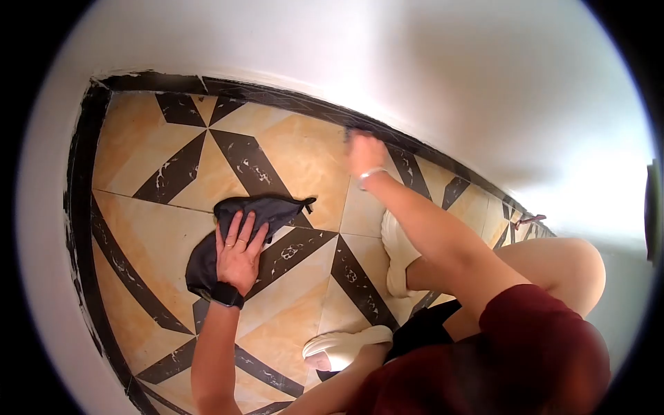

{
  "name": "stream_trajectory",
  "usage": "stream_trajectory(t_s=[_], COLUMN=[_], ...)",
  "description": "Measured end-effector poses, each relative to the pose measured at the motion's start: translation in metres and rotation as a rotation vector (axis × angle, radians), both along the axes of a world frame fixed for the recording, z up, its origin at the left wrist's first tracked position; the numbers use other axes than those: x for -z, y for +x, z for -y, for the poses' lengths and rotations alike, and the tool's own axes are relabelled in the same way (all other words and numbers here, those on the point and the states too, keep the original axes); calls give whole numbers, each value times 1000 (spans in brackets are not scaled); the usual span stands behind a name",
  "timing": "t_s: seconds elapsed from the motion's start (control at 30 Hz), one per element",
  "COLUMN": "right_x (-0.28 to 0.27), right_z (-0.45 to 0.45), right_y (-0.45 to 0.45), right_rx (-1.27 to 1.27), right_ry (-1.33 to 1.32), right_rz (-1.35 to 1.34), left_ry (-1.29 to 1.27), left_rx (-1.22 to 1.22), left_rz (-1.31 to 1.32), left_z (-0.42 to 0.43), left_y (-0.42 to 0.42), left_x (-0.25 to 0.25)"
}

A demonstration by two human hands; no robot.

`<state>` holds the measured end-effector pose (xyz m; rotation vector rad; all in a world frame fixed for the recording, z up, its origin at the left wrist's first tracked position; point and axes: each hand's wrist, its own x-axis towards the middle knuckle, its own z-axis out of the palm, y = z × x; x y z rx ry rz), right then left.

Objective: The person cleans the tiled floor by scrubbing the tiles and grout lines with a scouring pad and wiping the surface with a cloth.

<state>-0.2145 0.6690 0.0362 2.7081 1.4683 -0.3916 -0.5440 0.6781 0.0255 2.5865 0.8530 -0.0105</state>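
Note:
My left hand point(238, 252) lies flat with its fingers spread on a crumpled dark fabric pouch point(202, 266), which has a short cord at its right end. The pouch rests on the patterned tile floor point(290, 152). Up against the black baseboard point(297, 102), my right hand point(365, 153) is closed and smeared by motion. A small dark bit shows at its fingertips, too blurred to name.
A white wall point(360, 55) rises above the baseboard, and another wall meets it at the far left corner. My feet in cream slippers point(395, 252) are planted close by. Farther right along the wall is a small reddish-brown object point(531, 220).

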Motion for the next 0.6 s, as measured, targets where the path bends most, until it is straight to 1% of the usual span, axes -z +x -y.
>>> stream_trajectory(t_s=[0.07,0.17,0.23,0.3,0.4,0.43,0.47,0.5,0.53,0.57,0.6], right_x=[27,19,1,6,19,11,13,13,-18,-30,-44], right_z=[-30,-52,-13,23,-1,-17,-35,-48,-59,-58,-54], right_y=[-40,-66,-20,18,-1,-22,-40,-58,-82,-100,-111], right_rx=[-279,-402,-311,-143,-134,-183,-198,-205,-144,-151,-170], right_ry=[115,187,28,173,17,161,175,189,225,480,659], right_rz=[180,36,45,58,109,41,-111,-269,-354,-360,-446], left_ry=[40,63,49,37,52,70,94,91,85,695,721], left_rx=[0,19,40,49,255,369,471,495,514,522,501], left_rz=[31,1,33,67,32,130,225,221,211,22,21], left_z=[1,1,0,-1,11,19,27,35,43,50,44], left_y=[4,1,-4,-7,18,39,67,99,134,175,209], left_x=[5,6,5,10,10,12,16,18,22,40,42])
